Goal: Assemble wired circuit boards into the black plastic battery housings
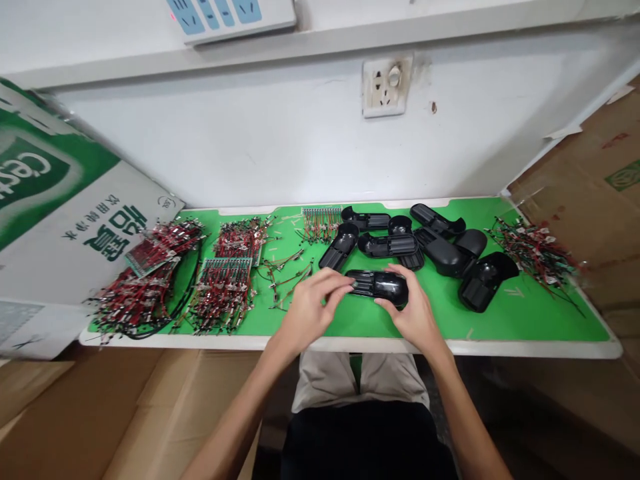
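Holding the shell (pixel 379 285) at frame centre, I am seeing both hands on it. The left hand (pixel 310 307) is pinching its left end with narrow fingers, and the right hand (pixel 413 313) is wrapping its rounded right end. It is lying on the green table (pixel 525 313), just below the pile (pixel 440 250) of like parts. I am judging that a slipping pinch could be knocking it into that pile, or the left wrist could be snagging the loose wires (pixel 285 273) beside it.
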The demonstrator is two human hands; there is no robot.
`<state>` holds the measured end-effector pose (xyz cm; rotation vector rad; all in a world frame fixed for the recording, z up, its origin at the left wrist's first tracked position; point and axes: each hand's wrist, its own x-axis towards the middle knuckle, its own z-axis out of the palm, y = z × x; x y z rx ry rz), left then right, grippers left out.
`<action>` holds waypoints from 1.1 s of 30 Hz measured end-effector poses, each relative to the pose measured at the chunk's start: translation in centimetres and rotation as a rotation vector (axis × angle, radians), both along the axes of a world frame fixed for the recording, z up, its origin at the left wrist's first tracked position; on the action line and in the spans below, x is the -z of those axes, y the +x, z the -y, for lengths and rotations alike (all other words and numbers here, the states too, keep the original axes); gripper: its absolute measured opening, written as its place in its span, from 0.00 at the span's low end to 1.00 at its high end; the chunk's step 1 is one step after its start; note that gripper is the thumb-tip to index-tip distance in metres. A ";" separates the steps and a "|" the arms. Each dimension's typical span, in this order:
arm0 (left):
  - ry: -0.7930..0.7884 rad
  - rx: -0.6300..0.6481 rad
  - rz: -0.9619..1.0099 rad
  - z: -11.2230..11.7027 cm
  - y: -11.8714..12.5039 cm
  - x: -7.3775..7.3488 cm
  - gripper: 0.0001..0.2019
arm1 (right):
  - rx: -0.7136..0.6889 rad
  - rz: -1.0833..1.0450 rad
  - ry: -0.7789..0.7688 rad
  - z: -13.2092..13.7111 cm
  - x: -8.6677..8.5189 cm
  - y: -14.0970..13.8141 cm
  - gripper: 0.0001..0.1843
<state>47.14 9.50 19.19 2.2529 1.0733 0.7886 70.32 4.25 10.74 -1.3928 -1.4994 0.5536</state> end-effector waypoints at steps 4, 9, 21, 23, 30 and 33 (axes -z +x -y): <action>0.388 0.175 -0.163 0.6 3.0 2.7 0.14 | -0.050 -0.032 0.031 -0.1 -0.2 0.1 0.23; 0.462 0.045 -0.213 0.7 5.2 4.8 0.11 | -0.068 -0.049 0.010 -0.1 -0.2 0.1 0.20; 0.311 0.042 -0.242 0.3 6.2 4.7 0.10 | -0.051 -0.061 -0.008 -0.1 -0.6 -0.1 0.20; 0.312 0.058 -0.259 0.2 6.2 4.5 0.10 | -0.050 -0.060 -0.009 -0.1 -0.5 0.0 0.20; 0.361 0.147 -0.417 -0.4 6.6 3.2 0.14 | -0.064 -0.053 -0.010 -0.1 -0.4 0.0 0.22; 0.360 0.182 -0.463 -0.8 6.8 2.5 0.12 | -0.077 -0.049 -0.016 -0.1 -0.4 0.0 0.22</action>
